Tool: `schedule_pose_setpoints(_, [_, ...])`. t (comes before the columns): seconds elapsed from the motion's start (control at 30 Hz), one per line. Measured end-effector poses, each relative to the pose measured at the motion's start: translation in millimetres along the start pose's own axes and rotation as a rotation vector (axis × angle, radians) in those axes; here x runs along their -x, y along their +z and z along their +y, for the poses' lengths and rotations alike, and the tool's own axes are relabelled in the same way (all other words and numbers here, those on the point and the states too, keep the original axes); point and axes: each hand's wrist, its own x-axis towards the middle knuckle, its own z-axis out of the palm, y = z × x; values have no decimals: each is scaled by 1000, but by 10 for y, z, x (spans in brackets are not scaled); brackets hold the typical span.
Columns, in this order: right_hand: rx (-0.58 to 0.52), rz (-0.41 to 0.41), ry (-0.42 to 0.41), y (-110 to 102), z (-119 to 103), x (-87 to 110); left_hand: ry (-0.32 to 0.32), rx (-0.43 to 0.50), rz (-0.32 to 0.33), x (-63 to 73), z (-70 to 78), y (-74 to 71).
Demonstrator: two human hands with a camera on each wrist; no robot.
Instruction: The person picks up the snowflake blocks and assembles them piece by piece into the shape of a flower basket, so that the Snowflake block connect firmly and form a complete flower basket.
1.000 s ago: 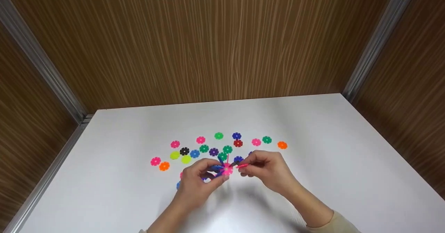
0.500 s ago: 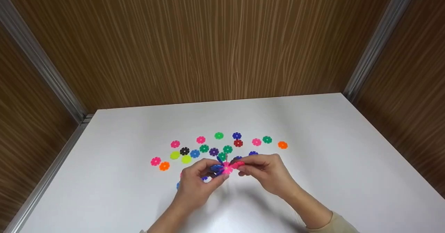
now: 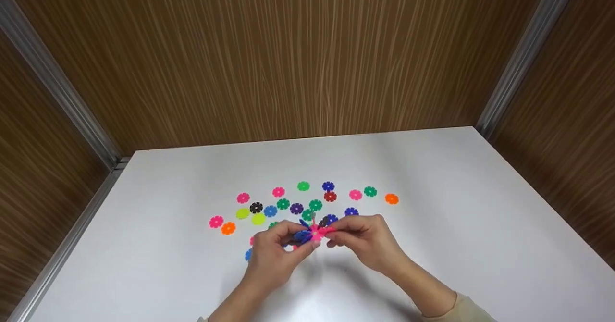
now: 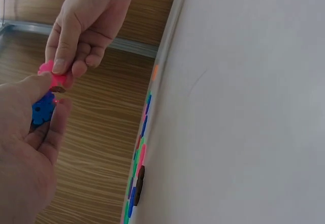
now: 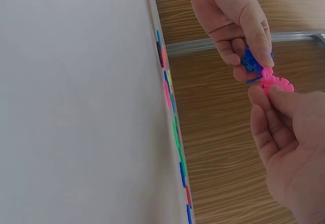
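Note:
Over the near middle of the table, my left hand point(image 3: 274, 252) holds a cluster of notched snowflake discs between thumb and fingers. A pink disc point(image 3: 314, 233) faces up in it, with blue discs point(image 3: 301, 236) fanned out on its left and a dark disc point(image 3: 324, 222) on its far right. My right hand point(image 3: 372, 242) pinches another pink disc point(image 5: 285, 85) against the cluster's right side. In the right wrist view the two pink discs meet; whether their notches are interlocked I cannot tell. Fingers hide part of the cluster.
Loose snowflake discs lie spread on the white table point(image 3: 480, 216) beyond the hands, among them a black disc point(image 3: 256, 207), a red disc point(image 3: 330, 196) and an orange disc point(image 3: 392, 199). Wood-grain panels point(image 3: 307, 57) stand behind and at both sides.
The pink disc in my right hand has moved left, from a small gap to contact with the cluster, and has turned. My left hand stays almost in place.

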Motion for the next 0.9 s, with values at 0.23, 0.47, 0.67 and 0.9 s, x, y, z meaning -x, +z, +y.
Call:
schedule_pose_setpoints(0.23, [-51,-31,65,-57,32,-16,-15,-3,-26,10,3,-9])
schedule_pose_setpoints(0.47, [-119,-139,129,-127,59,-47,-1,-73,-118,-23,-7,-92])
schedule_pose_setpoints(0.67, [-24,-150,220,-213,58,-148,7,-35,-155,-49,-24,-114])
schedule_pose_setpoints(0.9, [163,-11,334,-552,381,-323,-5,-39,-74,-60,-20,-145])
